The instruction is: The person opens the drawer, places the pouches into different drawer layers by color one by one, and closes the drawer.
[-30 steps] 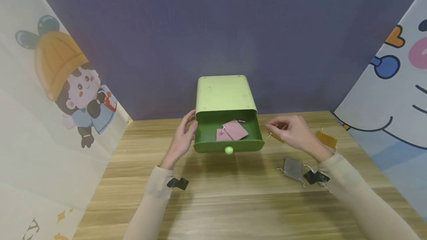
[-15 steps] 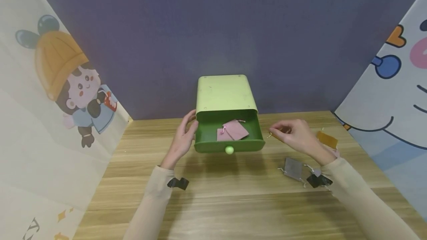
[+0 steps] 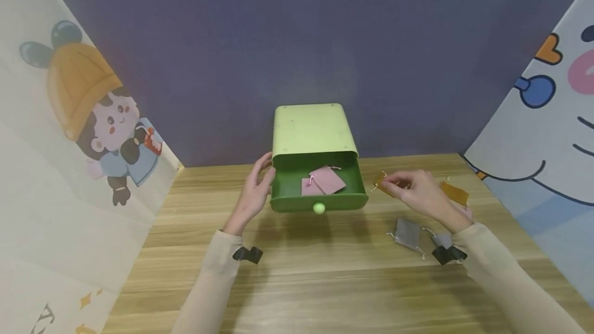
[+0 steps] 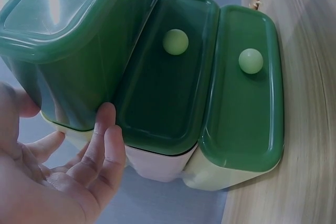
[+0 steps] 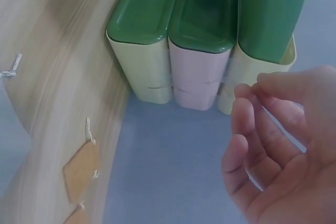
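A small cabinet in pale yellow-green stands against the back wall, its green top drawer pulled out. Two pink drawstring pouches lie in that drawer, one overlapping the other. At the cabinet's left side, my left hand rests its fingertips by the drawer and the casing edge, as the left wrist view shows. My right hand hovers to the right of the drawer, fingers loosely curled and thumb tip near the index tip, with nothing visible between them. Beneath it in the head view, an orange pouch is partly hidden.
Another orange pouch lies farther right, with a pink pouch partly behind the wrist. Nearer are a grey pouch and a second one beside the sleeve. Below the top drawer, two more drawers with round knobs are shut.
My right hand has drifted right and slightly toward me, away from the drawer, uncovering more of the orange pouch. The left hand, drawer and pink pouches in it have stayed put.
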`<action>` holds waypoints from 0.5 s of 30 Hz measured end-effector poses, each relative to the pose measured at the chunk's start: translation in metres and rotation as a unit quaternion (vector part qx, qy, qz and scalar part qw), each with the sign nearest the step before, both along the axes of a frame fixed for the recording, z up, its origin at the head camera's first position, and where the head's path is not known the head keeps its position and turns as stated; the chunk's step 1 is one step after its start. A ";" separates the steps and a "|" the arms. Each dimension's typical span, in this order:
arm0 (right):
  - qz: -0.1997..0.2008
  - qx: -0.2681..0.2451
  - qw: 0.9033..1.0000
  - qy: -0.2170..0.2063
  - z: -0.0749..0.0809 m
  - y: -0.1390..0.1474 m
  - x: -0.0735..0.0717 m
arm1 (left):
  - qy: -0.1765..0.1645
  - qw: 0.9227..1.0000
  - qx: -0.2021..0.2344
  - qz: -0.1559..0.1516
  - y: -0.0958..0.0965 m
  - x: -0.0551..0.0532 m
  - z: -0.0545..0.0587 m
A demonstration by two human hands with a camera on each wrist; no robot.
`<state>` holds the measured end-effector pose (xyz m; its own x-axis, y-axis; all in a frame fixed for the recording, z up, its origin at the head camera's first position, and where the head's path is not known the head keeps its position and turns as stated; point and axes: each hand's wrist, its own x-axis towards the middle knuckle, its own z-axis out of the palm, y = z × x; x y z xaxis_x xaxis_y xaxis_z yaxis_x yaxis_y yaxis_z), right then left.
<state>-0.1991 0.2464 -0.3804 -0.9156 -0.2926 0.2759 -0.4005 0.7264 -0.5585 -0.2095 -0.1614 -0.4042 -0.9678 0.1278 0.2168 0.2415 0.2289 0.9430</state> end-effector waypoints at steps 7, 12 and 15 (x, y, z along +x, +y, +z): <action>-0.007 -0.001 1.000 0.001 -0.003 0.005 -0.001 | 0.000 1.000 0.003 0.001 -0.001 -0.001 -0.002; -0.015 0.007 1.000 -0.005 -0.007 0.011 0.000 | 0.001 1.000 0.006 -0.002 -0.001 0.000 0.000; -0.021 0.015 1.000 -0.004 -0.010 0.016 0.000 | 0.000 1.000 0.005 -0.004 -0.001 0.001 0.001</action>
